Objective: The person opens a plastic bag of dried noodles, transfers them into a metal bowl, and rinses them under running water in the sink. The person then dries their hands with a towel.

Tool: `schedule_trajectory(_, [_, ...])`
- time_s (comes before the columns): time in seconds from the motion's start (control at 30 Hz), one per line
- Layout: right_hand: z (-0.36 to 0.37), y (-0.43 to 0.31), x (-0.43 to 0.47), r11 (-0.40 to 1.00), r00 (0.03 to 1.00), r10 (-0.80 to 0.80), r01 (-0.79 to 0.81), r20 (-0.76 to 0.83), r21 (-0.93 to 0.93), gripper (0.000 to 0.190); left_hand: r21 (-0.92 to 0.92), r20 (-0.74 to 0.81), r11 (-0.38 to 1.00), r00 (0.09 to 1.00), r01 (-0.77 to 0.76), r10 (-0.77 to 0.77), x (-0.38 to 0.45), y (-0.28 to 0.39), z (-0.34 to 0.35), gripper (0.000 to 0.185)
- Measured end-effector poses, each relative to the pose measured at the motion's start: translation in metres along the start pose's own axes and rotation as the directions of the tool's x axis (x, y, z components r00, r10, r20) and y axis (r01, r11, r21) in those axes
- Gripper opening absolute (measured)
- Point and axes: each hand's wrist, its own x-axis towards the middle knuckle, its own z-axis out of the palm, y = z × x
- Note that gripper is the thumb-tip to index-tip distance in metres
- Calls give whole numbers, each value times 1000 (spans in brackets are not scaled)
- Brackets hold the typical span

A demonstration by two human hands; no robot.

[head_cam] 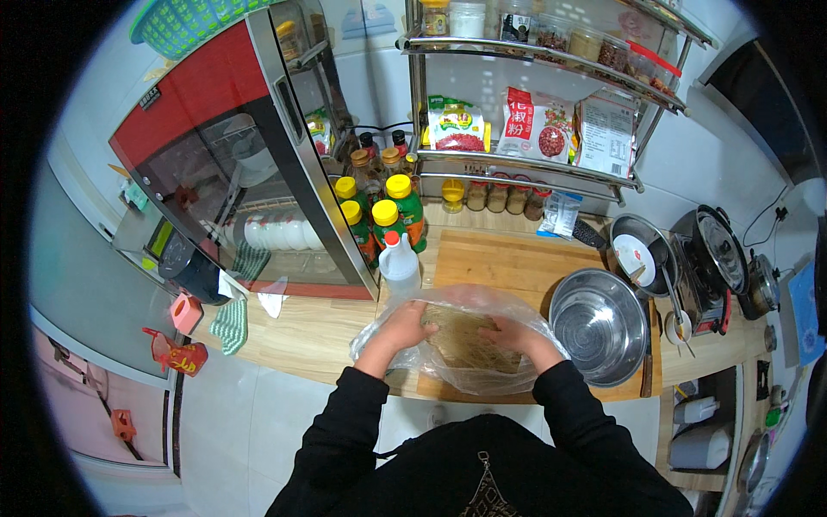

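Note:
A bundle of thin dried noodles [471, 342], tan and tangled, lies in a large clear plastic bag [446, 378] in front of me. My left hand [408, 328] is at the bundle's left side, its thumb along the noodles and bag film bunched around it. On the opposite side my right hand [517, 341] reaches inside the bag, fingertips against the noodles. Film partly covers the fingers of both hands. Beneath the bag is a wooden cutting board [504, 258]. A steel basin [597, 329] stands just right of the bag.
A knife [647, 362] lies right of the basin. Beyond it are a metal bowl [623, 226] holding a dish and a lidded black pan [718, 249]. A white plastic jug [399, 265] and yellow-capped bottles [386, 213] stand beside a glass-doored cabinet [258, 174]. Spice packets [533, 126] fill the rack.

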Motion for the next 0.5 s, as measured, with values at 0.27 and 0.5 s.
schedule_trajectory(0.27, [15,27,-10,993,996,-59,51,-70,-107,58,-267,85,960,995,79,-58,20,-24,26,35])
schedule_trajectory(0.5, [34,21,5,993,998,-48,53,-49,109,64,-361,130,932,990,-12,63,23,-2,18,33])
